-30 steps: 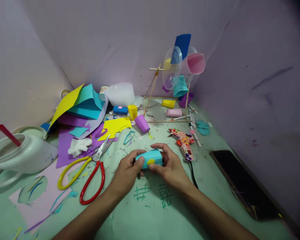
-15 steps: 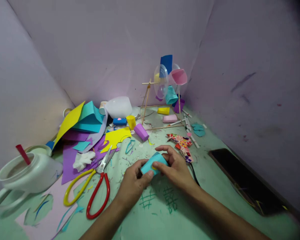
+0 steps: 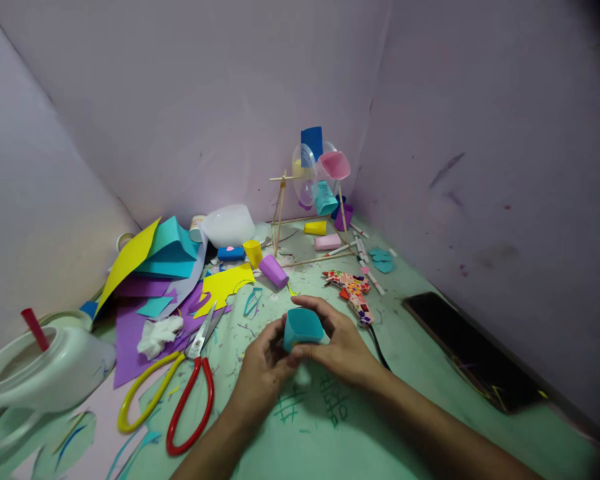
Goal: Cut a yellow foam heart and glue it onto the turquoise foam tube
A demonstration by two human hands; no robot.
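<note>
Pinching the small teal paper cup between left hand and right hand above the desk, both hands risk crushing its thin wall if the fingers press harder.

Two hands, the left hand and the right hand, meet at frame centre on one teal cup. One pair of scissors lies lower left. One white jug sits at the far left. One phone lies at right. One patterned glue gun lies just right of centre. One stick frame stands at upper centre.
</note>
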